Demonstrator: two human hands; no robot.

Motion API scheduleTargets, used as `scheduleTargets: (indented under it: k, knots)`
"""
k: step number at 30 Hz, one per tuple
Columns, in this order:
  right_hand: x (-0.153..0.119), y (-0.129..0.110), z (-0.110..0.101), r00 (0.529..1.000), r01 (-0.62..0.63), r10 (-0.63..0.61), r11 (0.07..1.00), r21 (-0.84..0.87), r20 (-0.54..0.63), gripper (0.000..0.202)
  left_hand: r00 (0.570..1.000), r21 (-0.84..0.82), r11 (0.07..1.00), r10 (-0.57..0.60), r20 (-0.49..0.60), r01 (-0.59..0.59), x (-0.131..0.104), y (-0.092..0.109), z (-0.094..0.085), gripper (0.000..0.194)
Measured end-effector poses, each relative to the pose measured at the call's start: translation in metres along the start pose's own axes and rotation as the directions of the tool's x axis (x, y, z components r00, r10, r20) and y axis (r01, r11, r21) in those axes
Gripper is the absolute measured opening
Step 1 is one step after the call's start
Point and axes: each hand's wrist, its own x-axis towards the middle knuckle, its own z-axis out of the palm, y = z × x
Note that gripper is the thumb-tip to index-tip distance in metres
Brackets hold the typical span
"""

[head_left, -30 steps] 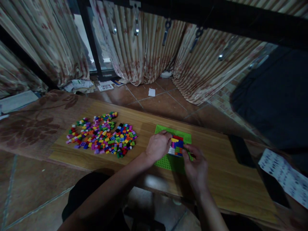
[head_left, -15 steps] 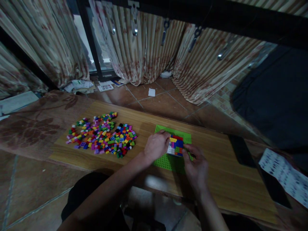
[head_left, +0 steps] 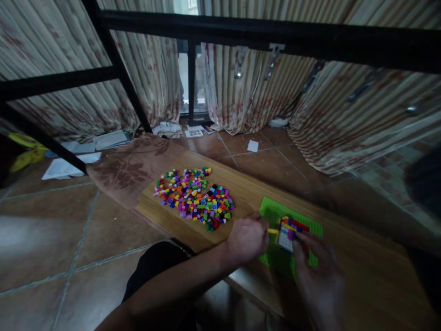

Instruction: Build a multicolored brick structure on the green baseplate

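Note:
On the green baseplate (head_left: 267, 211) lies a small assembly of toy building bricks (head_left: 285, 240), white, red, blue, yellow and purple on its face. My left hand (head_left: 248, 236) is closed just left of it, with a narrow yellow piece (head_left: 273, 231) sticking out from the fingers toward the bricks. Blur hides whether this piece touches the assembly. My right hand (head_left: 320, 271) comes from the right, thumb and fingers closed about the assembly's right side near a purple brick, covering much of that side.
A wide pile of loose coloured bricks (head_left: 193, 197) covers the left part of the wooden board (head_left: 241, 179). A patterned cloth (head_left: 134, 161) lies beyond its left end. Papers (head_left: 253, 145) are on the tiled floor, below striped curtains (head_left: 241, 96) and a dark metal frame (head_left: 223, 27).
The view has swung left, so everything appears farther right. My left hand has drawn back from the assembly with a yellow piece in its fingers. My right fingers now reach further over the bricks.

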Motion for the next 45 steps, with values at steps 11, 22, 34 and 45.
scheduleTargets:
  k: [11,22,34,45]
  knots:
    - [0.053,-0.082,0.063,0.854,0.149,-0.185,0.982,0.114,0.486,0.025,0.999,-0.011,0.999,-0.043,0.03,0.043,-0.014,-0.023,-0.007,0.023]
    - [0.081,-0.081,0.13,0.637,0.266,-0.205,0.963,0.038,0.743,0.025,0.958,0.035,0.981,-0.193,0.21,0.19,-0.029,-0.028,-0.027,0.028]
    - [0.078,-0.078,0.123,0.699,0.256,-0.245,0.963,0.085,0.672,0.024,0.963,0.121,0.971,-0.224,0.15,0.208,-0.031,-0.028,-0.019,0.04]
    - [0.087,-0.098,0.13,0.418,0.355,-0.272,0.927,0.12,0.867,0.012,0.981,0.294,0.946,-0.171,0.094,0.137,-0.038,-0.019,0.002,0.045]
